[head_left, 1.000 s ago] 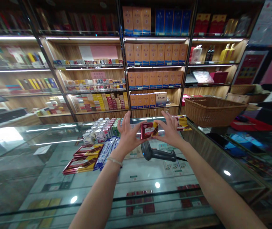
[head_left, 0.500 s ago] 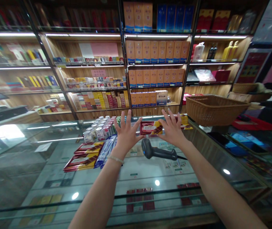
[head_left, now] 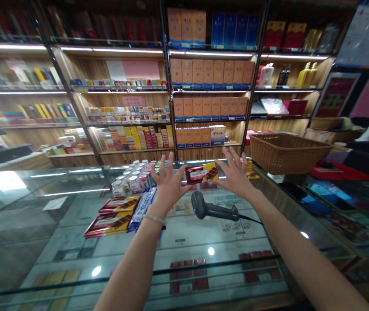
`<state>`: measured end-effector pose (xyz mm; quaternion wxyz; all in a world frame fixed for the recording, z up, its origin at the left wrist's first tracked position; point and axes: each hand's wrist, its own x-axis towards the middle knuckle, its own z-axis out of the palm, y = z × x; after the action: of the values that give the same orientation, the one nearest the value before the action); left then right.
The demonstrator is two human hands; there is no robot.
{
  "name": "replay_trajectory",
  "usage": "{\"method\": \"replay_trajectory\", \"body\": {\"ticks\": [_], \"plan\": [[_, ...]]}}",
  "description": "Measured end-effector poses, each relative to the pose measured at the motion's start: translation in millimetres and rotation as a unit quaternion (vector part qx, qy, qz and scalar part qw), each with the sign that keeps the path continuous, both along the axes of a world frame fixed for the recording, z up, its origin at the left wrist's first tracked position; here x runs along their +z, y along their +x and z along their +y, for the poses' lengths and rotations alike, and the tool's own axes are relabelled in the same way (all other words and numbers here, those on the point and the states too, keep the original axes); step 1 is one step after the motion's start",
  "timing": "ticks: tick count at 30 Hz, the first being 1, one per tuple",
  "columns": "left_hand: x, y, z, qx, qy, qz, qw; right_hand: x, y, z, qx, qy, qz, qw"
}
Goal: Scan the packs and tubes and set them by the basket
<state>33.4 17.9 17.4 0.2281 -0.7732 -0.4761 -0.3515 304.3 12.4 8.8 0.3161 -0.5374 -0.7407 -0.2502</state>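
Both my hands are raised over a glass counter [head_left: 74, 242], holding a red and yellow chocolate bar [head_left: 201, 173] between them. My left hand [head_left: 167, 183] has its fingers spread upward and pinches the bar's left end with the thumb. My right hand [head_left: 236, 172] grips the right end, fingers also fanned out. A black barcode scanner [head_left: 213, 208] lies on the glass just below the bar.
On the counter's left lie stacked chocolate bars [head_left: 113, 216], blue packets [head_left: 144, 205] and a cluster of small bottles [head_left: 132, 179]. A wicker basket [head_left: 284, 151] stands at the right. Shelves of boxed goods [head_left: 210, 73] fill the wall behind.
The bar was turned from a tilted, edge-on pose to face me flat and lifted slightly. My fingers have spread wider. The scanner has stayed where it was.
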Motion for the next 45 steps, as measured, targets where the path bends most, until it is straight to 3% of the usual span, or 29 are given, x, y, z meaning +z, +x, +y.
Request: {"method": "replay_trajectory", "body": {"ticks": [8,17,27,36,45], "plan": [[-2.5,6,-1,-0.009,-0.019,0.007,1.0,-15.1,-2,-5,-0.015,0.0,0.027,1.0],[12.0,28,6,0.033,-0.057,0.016,0.998,-3.7,18,-2,-0.016,-0.013,0.004,1.0],[31.3,111,19,0.023,-0.083,0.035,0.996,-5.9,90,2,-0.076,-0.017,0.019,0.997],[21.4,184,44,-0.003,-0.104,0.036,0.994,-18.1,157,9,-0.131,0.004,0.038,0.991],[8.6,232,72,0.009,-0.128,0.043,0.991,-31.5,190,43,-0.153,0.015,0.03,0.988]]}}
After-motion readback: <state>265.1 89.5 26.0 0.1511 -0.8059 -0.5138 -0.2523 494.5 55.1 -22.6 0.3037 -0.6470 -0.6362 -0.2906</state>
